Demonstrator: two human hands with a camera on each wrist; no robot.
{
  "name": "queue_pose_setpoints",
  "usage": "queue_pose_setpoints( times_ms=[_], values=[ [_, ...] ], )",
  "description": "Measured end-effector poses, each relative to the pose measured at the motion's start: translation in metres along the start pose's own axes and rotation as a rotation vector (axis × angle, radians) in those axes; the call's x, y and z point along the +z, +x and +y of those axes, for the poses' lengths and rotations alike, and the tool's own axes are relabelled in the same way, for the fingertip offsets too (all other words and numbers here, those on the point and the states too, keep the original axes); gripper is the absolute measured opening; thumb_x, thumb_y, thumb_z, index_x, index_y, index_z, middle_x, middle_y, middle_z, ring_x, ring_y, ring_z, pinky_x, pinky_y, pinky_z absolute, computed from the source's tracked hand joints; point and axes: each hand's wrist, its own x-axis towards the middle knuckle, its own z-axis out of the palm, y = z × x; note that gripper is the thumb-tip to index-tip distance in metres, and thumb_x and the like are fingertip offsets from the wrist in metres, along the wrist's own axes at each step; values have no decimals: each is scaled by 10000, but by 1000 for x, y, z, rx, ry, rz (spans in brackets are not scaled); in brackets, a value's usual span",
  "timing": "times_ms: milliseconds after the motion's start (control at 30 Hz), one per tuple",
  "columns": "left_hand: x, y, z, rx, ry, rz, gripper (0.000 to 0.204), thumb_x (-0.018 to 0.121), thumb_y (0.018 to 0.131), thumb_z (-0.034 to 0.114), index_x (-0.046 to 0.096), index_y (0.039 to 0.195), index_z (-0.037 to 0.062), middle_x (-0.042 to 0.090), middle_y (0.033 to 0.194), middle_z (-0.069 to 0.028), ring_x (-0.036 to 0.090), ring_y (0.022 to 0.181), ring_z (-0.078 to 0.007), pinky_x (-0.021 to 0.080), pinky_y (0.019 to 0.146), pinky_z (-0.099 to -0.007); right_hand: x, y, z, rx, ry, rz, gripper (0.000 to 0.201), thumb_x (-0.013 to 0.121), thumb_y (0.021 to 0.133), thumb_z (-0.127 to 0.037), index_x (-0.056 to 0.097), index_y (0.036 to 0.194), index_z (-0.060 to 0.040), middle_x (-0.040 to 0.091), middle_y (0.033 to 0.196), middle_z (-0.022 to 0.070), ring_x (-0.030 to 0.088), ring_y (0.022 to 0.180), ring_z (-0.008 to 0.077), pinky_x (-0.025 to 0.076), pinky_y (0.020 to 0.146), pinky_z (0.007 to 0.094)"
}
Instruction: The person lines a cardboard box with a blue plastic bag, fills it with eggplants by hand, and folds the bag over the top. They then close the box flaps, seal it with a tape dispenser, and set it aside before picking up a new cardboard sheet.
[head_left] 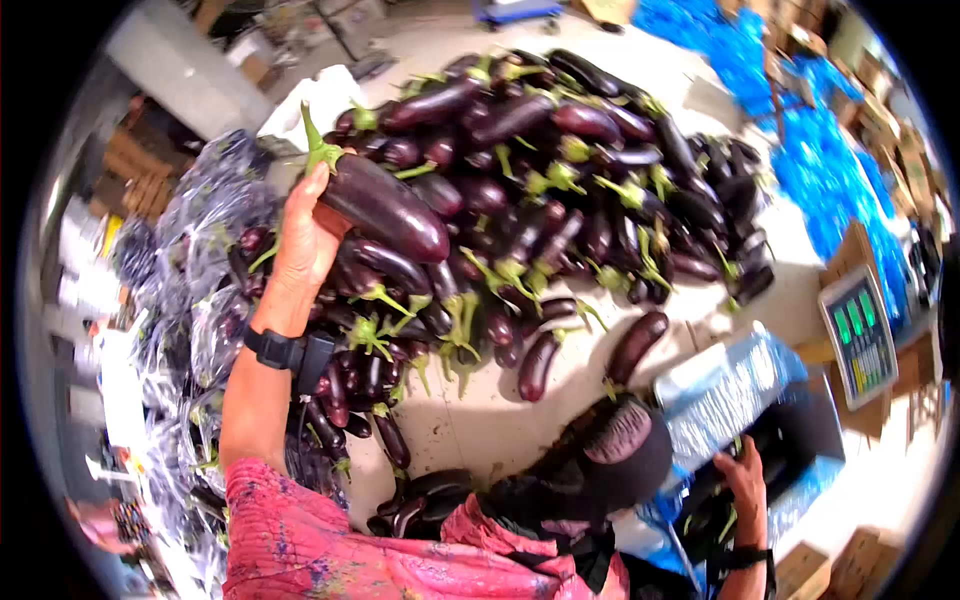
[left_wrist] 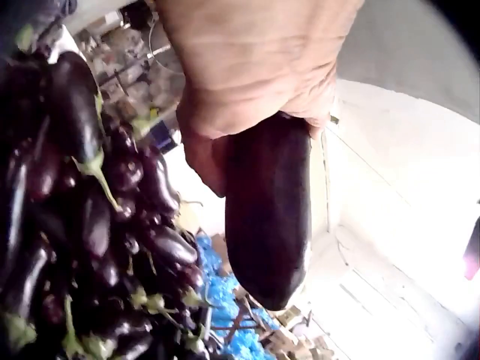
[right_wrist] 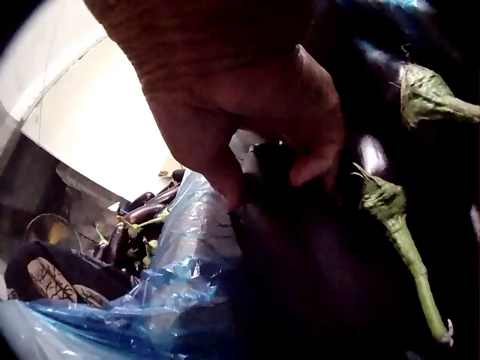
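Observation:
My left hand grips a large, glossy purple eggplant near its green stem end, raised over the left side of a big eggplant heap. In the left wrist view this eggplant points blunt end down, between thumb and fingers. At the lower right, my right hand reaches into a dark box lined with blue plastic film. The right wrist view has its fingers bent down over dark eggplants, beside one with a green stem. I cannot tell whether those fingers hold one.
A scale with a lit green display stands right of the box. Clear plastic bags line the left side. Blue plastic lies at the far right. A person in a dark cap is low in front. Loose eggplants lie on the floor.

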Motion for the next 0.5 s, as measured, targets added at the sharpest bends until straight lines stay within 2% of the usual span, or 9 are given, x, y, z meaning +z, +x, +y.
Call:
queue_pose_setpoints(
  times_ms=[33, 100, 167, 200, 267, 300, 367, 433, 500],
  values=[
    [21, -2, -10, -13, 36, -57, 491, 608, 964, 374, 570, 1319, 37, 655, 1150, -62, 615, 1094, -198, 460, 1007, -400, 0, 7, 10, -14, -12, 2, 506, 724, 799, -140, 557, 1251, 16, 659, 979, 75, 608, 834, 160, 500, 732, 289],
    [79, -16, -10, -57, 142, -158, 555, 610, 963, 402, 531, 1374, 38, 647, 1165, -60, 623, 1064, -178, 480, 981, -381, 0, 2, 10, -63, 15, -10, 524, 747, 808, -250, 569, 1218, 22, 680, 990, 115, 629, 848, 188, 506, 750, 323],
    [132, -29, -13, -205, 189, -406, 565, 593, 969, 437, 538, 1361, 34, 638, 1190, -71, 628, 1038, -166, 497, 955, -349, -9, -21, -12, -84, -146, 96, 573, 745, 820, -394, 571, 1158, 34, 682, 900, 176, 657, 805, 266, 507, 731, 390],
    [159, -34, -19, -213, 195, -563, 560, 579, 977, 438, 538, 1360, 31, 635, 1195, -74, 629, 1038, -165, 498, 950, -335, -19, -18, 3, -56, -229, 118, 568, 747, 818, -429, 576, 1104, 31, 670, 876, 180, 659, 785, 273, 516, 695, 397],
    [209, -38, -25, -208, 199, -812, 539, 555, 992, 427, 545, 1340, 16, 633, 1185, -68, 621, 1068, -163, 492, 959, -320, -31, -37, -14, 9, -115, 129, 549, 755, 819, -429, 574, 1058, 31, 648, 836, 174, 646, 711, 249, 516, 608, 386],
    [241, -49, -31, -162, 236, -761, 537, 565, 987, 420, 551, 1328, 6, 631, 1149, -45, 605, 1050, -141, 490, 933, -306, -36, -42, -14, 66, -120, 107, 639, 754, 843, -391, 523, 1240, 54, 641, 910, 130, 623, 786, 194, 517, 583, 344],
    [305, -75, -39, -93, 278, -878, 495, 581, 973, 415, 582, 1300, 43, 630, 1137, -24, 584, 1033, -124, 483, 892, -294, -45, -49, -8, 80, -222, 86, 604, 759, 846, -392, 535, 1196, 45, 636, 845, 135, 628, 698, 205, 516, 582, 355],
    [351, -93, -55, -137, 378, -1081, 432, 604, 956, 400, 624, 1232, 67, 644, 1104, -25, 588, 984, -122, 477, 860, -288, -48, -47, 12, 65, -273, 138, 573, 755, 847, -408, 542, 1141, 35, 631, 788, 142, 629, 633, 216, 511, 575, 363],
    [399, -120, -66, -15, 483, -1340, 429, 636, 926, 421, 646, 1161, 63, 674, 1040, -65, 616, 923, -162, 485, 836, -307, -48, -51, 16, 69, -198, 164, 550, 753, 845, -416, 549, 1093, 30, 634, 777, 150, 641, 637, 224, 511, 563, 367]
  ],
)
